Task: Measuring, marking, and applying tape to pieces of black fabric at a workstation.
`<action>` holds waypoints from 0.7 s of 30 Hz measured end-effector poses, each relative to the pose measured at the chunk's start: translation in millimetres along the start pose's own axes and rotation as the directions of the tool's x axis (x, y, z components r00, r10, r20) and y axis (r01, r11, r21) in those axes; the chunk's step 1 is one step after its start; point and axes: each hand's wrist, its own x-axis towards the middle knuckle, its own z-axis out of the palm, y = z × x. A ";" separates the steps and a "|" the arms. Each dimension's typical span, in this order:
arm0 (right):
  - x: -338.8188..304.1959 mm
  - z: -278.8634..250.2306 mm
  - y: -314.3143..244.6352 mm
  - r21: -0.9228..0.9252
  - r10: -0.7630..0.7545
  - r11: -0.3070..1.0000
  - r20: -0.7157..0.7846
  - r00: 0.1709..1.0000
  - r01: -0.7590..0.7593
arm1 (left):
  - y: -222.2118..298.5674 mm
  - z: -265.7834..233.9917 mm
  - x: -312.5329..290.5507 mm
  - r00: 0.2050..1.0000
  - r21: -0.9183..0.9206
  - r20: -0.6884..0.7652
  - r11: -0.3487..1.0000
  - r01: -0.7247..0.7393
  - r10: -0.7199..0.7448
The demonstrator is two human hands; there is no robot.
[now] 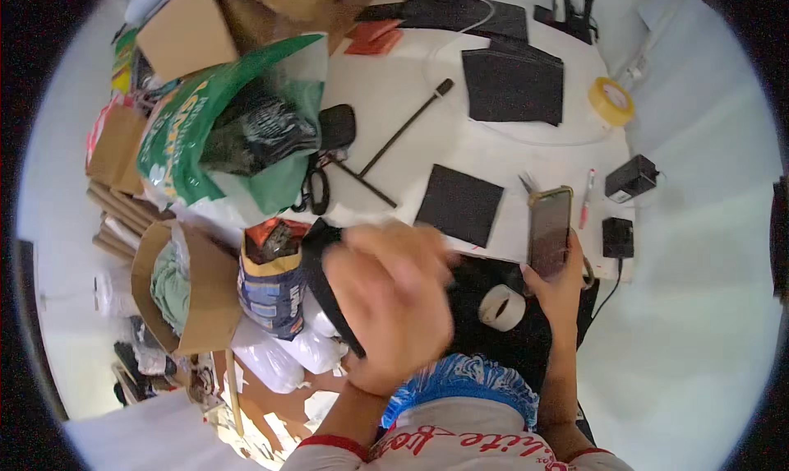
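A slim, rigid, likely slippery black smartphone [549, 231] is gripped by its lower edges in the right hand [557, 286] above the white table [394, 85], while the blurred left hand [390, 302], its grasp indiscernible, is raised nearby.

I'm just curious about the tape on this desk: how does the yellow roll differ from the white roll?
The yellow tape roll lies far back on the white table, beside a stack of black sheets; the white tape roll sits close to the person, on black material near the right hand, which holds a phone. The yellow roll looks thin-walled with a wide hole; the white one looks thicker-walled. Both lie flat, untouched.
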 end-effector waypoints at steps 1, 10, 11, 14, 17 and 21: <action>2.2 -8.0 -3.7 -0.178 -0.069 0.982 -0.072 0.995 0.055 | -6.2 8.6 0.2 1.000 -0.027 0.005 1.000 0.016 -0.016; 65.2 -48.1 -8.9 -0.473 -0.121 0.881 -0.200 0.972 0.013 | -105.5 -104.2 -63.0 0.938 0.789 -0.227 0.515 0.336 -0.263; 77.3 -50.3 -3.6 -0.386 -0.152 0.920 -0.192 0.970 0.067 | -110.4 -108.1 -64.7 0.940 0.786 -0.220 0.523 0.330 -0.262; 137.4 -67.8 -7.6 -0.311 -0.147 0.948 -0.253 0.956 0.064 | -122.3 -105.9 -58.0 0.960 0.922 0.010 0.375 0.100 -0.280; 245.2 -109.7 -25.6 -0.424 -0.584 0.785 -0.259 0.770 0.453 | -143.9 -118.5 -68.2 0.943 0.896 -0.080 0.391 0.211 -0.324; 356.3 -143.8 -21.0 -0.662 -0.291 0.749 -0.338 0.895 -0.007 | -153.1 -109.0 -65.9 0.963 0.907 -0.058 0.389 0.162 -0.264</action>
